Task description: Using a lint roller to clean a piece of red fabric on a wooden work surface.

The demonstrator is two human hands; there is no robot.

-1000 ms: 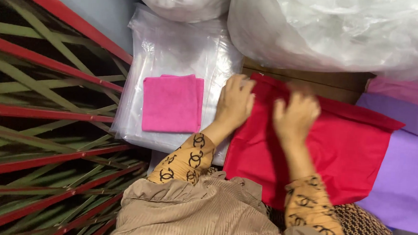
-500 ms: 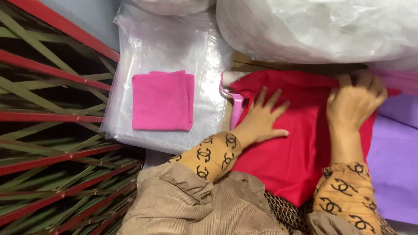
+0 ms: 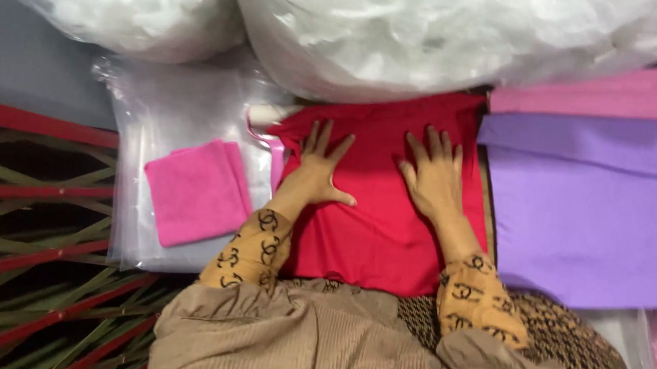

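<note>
A red cloth (image 3: 375,233) lies spread flat in front of me. My left hand (image 3: 318,172) rests palm down on its left part, fingers spread. My right hand (image 3: 432,176) lies flat on its right part, fingers apart. Neither hand grips anything. Both sleeves are mustard with a dark printed pattern.
A folded pink cloth (image 3: 199,192) sits on a stack of clear plastic bags (image 3: 150,113) at the left. Purple fabric (image 3: 592,223) and pink fabric (image 3: 600,95) lie at the right. Big clear sacks of white stuffing (image 3: 429,31) fill the far side. A red-and-green woven mat (image 3: 27,265) is at the far left.
The red cloth now lies flat and squared. My right hand has come back from the far right corner toward the middle; my left hand has shifted up onto the cloth's left part.
</note>
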